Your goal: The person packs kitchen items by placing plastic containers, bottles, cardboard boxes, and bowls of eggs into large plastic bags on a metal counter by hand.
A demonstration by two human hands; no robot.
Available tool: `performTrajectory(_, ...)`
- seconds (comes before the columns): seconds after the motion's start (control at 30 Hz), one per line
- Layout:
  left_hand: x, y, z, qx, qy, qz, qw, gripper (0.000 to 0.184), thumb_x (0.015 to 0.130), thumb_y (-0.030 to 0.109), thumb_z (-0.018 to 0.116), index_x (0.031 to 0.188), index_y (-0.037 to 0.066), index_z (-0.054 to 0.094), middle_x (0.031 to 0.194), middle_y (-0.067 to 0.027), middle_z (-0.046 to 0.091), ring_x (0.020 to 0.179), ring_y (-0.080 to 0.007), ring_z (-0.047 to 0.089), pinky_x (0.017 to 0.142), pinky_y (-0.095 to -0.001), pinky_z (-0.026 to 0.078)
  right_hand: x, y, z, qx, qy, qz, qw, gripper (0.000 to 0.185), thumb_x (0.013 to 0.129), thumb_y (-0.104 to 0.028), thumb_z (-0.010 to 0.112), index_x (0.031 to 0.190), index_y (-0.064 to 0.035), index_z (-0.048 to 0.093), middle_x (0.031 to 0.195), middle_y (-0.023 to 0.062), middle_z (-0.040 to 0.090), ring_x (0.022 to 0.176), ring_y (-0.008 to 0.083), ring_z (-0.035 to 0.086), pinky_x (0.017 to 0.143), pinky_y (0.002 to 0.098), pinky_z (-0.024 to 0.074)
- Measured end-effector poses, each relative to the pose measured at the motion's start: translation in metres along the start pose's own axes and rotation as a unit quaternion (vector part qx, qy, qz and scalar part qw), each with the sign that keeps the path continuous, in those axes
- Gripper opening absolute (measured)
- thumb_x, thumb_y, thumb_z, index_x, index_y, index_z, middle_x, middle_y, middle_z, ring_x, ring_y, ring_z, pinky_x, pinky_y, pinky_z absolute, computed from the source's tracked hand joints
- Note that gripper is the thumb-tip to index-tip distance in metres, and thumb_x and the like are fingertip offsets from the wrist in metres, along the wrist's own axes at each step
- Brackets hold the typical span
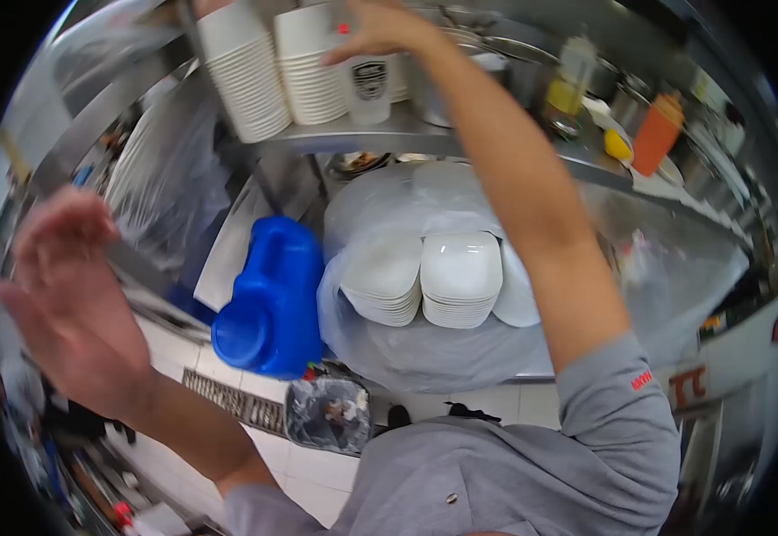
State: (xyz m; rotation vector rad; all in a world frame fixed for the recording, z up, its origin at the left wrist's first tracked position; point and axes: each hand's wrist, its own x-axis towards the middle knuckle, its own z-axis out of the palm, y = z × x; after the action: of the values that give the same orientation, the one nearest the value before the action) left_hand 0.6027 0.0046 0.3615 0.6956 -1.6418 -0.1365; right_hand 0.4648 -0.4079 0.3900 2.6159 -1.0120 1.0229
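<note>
My right hand (375, 31) reaches up to the top shelf, its fingers spread over the top of a clear plastic cup (370, 89) with a dark printed logo; whether it grips anything behind is hidden. White stacked containers (311, 80) stand just left of the cup, and another tall stack (244, 80) is further left. My left hand (76, 304) is raised at the left, blurred, fingers apart, holding nothing. Below the shelf, stacks of white square dishes (462, 263) sit in clear plastic wrap, beside a blue jug (273, 295).
On the right of the shelf stand a squeeze bottle of yellow liquid (565, 89), an orange bottle (657, 134) and a lemon (618, 145). Pots (518, 76) are behind my right forearm. A lined bin (328, 415) is on the tiled floor near a drain grate (232, 400).
</note>
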Motion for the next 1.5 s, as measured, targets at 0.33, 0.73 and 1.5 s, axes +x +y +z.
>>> performTrajectory(0.33,-0.040,-0.098,0.017,-0.093,0.146,-0.145,0.974,0.045,0.109,0.037,0.030,0.123,0.000,0.051,0.120,-0.0135,0.055,0.110,-0.0231,0.049,0.099,-0.0380,0.037,-0.054,-0.026,-0.026,0.041,0.073,0.050,0.995,0.059,0.061,-0.040,0.084,0.108,-0.0058,0.072,0.102,0.0211,0.072,0.099,0.0338,0.070,0.089,0.0439,0.0558)
performTrajectory(0.73,-0.045,-0.129,0.051,-0.100,0.150,-0.178,0.967,0.041,0.105,0.034,0.037,0.118,-0.001,0.052,0.114,-0.0151,0.057,0.098,-0.0207,0.054,0.089,-0.0338,0.042,-0.207,0.092,-0.226,-0.065,0.044,0.135,0.988,0.064,0.060,-0.043,0.084,0.102,0.0025,0.068,0.102,0.0253,0.069,0.099,0.0381,0.067,0.087,0.0428,0.0517)
performTrajectory(1.5,-0.058,-0.134,0.084,0.077,0.180,-0.234,0.952,0.017,0.102,0.014,0.053,0.110,0.000,0.056,0.101,-0.0076,0.061,0.088,-0.0114,0.056,0.082,-0.0260,0.046,-0.159,0.108,-0.102,-0.098,0.175,0.117,0.973,0.031,0.081,-0.012,0.065,0.112,-0.0081,0.068,0.104,0.0181,0.067,0.101,0.0395,0.065,0.086,0.0491,0.0523)
